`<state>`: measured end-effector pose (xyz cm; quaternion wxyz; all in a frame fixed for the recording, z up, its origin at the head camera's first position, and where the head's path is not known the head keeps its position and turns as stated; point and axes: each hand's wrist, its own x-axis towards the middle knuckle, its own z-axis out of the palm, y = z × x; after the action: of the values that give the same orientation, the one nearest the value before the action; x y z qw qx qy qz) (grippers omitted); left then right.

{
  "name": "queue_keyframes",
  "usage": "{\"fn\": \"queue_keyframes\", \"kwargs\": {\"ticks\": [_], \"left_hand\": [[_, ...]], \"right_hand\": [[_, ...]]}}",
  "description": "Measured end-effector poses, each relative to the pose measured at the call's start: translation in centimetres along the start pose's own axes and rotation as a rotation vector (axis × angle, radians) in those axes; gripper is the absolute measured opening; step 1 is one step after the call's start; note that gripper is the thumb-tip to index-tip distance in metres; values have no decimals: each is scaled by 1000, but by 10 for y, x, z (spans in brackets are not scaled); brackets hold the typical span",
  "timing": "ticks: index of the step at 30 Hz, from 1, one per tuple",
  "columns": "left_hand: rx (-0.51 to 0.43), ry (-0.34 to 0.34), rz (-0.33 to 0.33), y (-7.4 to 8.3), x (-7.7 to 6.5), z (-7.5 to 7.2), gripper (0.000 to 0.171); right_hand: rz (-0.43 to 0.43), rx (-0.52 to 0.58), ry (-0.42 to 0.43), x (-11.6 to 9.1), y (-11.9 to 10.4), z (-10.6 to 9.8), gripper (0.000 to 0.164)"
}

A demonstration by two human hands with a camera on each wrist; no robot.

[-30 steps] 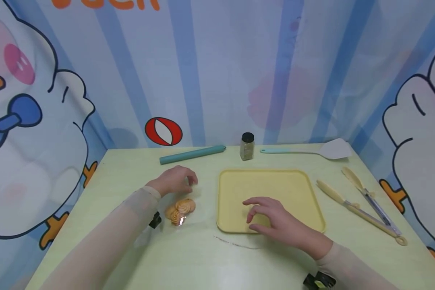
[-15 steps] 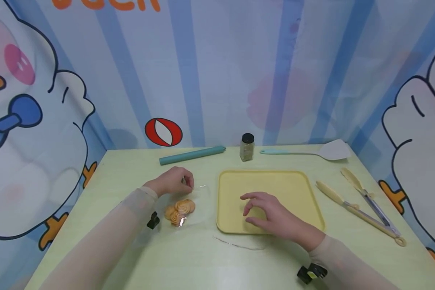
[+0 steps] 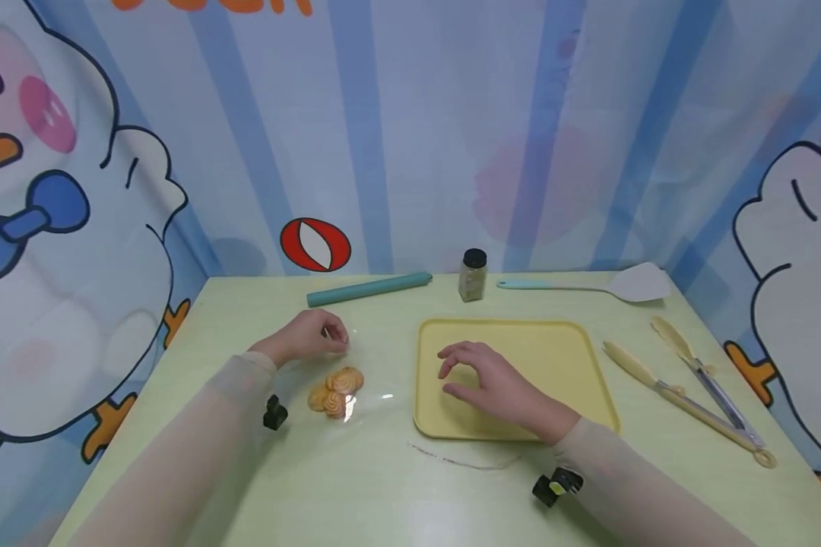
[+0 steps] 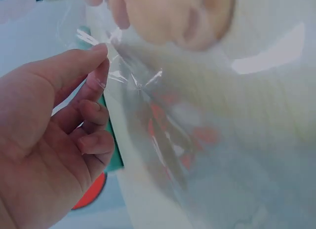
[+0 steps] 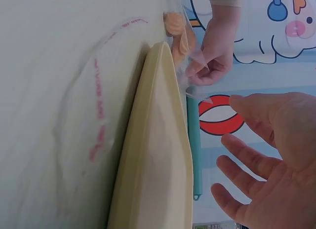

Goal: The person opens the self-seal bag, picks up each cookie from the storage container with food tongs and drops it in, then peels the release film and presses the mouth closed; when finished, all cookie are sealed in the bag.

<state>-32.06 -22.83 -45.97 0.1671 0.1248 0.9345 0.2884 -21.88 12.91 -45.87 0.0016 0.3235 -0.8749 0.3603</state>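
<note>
On the left of the table in the head view lie several swirl cookies (image 3: pixel 344 381) in a clear plastic bag (image 4: pixel 140 88). My left hand (image 3: pixel 309 335) is behind the cookies, pinching the bag's edge between thumb and forefinger. In the left wrist view the film runs wrinkled from those fingertips, its other fingers loosely bent. My right hand (image 3: pixel 490 377) hangs over the left part of a yellow tray (image 3: pixel 520 431), fingers spread and slightly bent. Nothing lies between them in the right wrist view.
Along the back stand or lie a green rolling pin (image 3: pixel 369 289), a black-capped jar (image 3: pixel 473 277) and a turner (image 3: pixel 632 284). Tongs (image 3: pixel 680 399) and a second pair of tongs (image 3: pixel 708 380) lie right of the tray. A thin clear strip with pink print (image 5: pixel 100 105) lies in front.
My left hand has drawn back to the left and taken hold of the bag's edge, and the film shows more to the right of the cookies. My right hand has shifted left and away from me.
</note>
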Motion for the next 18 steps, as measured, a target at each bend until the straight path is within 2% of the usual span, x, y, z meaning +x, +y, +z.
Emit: {"fn": "queue_keyframes", "kwargs": {"ticks": [5,9,12,14,18], "left_hand": [[-6,41,-30,-22,-9,-8,6],[-36,67,-72,-38,-18,-15,8],[-56,87,-105,-48,-24,-18,10],[-53,105,-105,-56,-27,-19,10],[-59,125,-113,-65,-36,-22,10]], "right_hand": [[68,102,-17,18,0,9,16],[101,139,-61,34,1,17,17],[72,146,-103,47,3,22,18],[46,143,-119,56,3,26,18],[-24,88,-115,77,6,36,15]]}}
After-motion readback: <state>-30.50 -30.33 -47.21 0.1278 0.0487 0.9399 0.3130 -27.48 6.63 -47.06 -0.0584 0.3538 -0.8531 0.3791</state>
